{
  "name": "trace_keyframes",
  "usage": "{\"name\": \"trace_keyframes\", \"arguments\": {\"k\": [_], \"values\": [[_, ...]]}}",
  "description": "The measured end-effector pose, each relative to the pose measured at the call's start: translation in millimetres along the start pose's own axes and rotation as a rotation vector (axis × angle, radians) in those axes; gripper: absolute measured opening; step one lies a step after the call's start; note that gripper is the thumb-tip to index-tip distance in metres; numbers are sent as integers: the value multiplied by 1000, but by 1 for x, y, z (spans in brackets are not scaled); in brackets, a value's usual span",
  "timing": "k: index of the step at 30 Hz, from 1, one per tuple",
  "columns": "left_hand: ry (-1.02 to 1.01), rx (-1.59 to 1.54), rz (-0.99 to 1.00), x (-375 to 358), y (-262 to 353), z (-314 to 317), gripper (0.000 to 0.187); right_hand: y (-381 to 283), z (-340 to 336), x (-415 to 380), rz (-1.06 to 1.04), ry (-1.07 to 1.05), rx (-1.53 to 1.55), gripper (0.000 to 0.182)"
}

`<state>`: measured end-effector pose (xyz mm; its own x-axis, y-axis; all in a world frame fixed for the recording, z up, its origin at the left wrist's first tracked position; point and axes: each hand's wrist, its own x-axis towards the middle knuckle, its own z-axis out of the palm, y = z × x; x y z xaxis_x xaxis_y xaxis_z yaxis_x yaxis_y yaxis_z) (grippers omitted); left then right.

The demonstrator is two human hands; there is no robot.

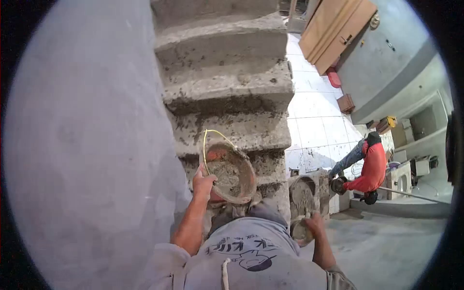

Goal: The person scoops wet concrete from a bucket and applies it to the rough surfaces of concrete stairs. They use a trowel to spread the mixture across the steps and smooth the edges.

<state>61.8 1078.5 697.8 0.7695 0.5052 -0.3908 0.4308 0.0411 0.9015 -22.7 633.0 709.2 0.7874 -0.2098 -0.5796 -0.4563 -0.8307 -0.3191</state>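
Note:
My left hand [203, 183] is closed around the near-left rim of a round bucket [250, 181] with a yellow cord handle [215, 130]. Wet grey mortar [227, 175] lies inside it, and reddish patches show on its wall. The bucket is tilted with its mouth facing me, in front of the concrete steps. Low on the right, my right hand [315, 224] is closed at the rim of a smaller-looking round container [299, 234] holding grey material. Its fingertips are partly hidden. Just beyond it stands another round tub [303, 194] with mortar.
Rough concrete stairs [227, 82] rise ahead, beside a plastered wall [87, 135] on the left. To the right, below, are a white tiled floor [311, 128], a bending person in a red shirt [372, 166] near a dark bucket [339, 185], and a leaning wooden door [338, 34].

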Motion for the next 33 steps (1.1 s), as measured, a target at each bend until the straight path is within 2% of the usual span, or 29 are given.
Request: {"name": "trace_keyframes", "arguments": {"k": [1,3,5,7,9,11,13,15,16,19,22,23,25,26,28,29,31,33], "values": [[-34,40,14,10,17,14,41,9,1,8,31,-1,45,47],[-32,160,-134,14,28,23,38,26,-5,21,60,-98,1,44],[-10,166,-148,23,31,37,33,41,-7,44,54,-93,36,45],[-53,352,-48,35,29,47,33,22,-37,61,14,-133,-46,47],[-22,473,-11,33,47,66,35,15,-59,77,-156,-49,-20,51],[8,570,26,34,50,79,38,14,-67,96,-191,-14,-68,54],[-53,778,-67,48,54,92,54,-2,-81,115,-229,45,-100,57],[-62,831,-33,63,46,105,60,-13,-83,120,-472,164,-77,60],[-47,859,-30,75,37,111,60,-18,-78,126,-626,321,-150,60],[-38,842,-8,82,35,126,56,-62,-82,127,-560,163,-193,51],[-128,882,41,93,52,141,58,-113,-68,128,-466,61,-318,41],[-143,887,46,98,54,143,58,-123,-58,133,-451,64,-313,41],[-195,942,20,108,54,148,57,-137,-30,152,-601,205,-497,32],[-210,943,7,110,50,150,57,-144,-17,159,-588,191,-503,32],[-126,795,140,118,46,160,49,-176,-8,181,-678,261,-558,24],[-129,792,136,123,47,166,49,-196,-3,192,-677,259,-562,24],[-172,823,94,119,66,177,63,-232,4,205,-548,54,-694,24],[-237,829,25,128,63,182,66,-238,34,235,-550,92,-716,23]]}}
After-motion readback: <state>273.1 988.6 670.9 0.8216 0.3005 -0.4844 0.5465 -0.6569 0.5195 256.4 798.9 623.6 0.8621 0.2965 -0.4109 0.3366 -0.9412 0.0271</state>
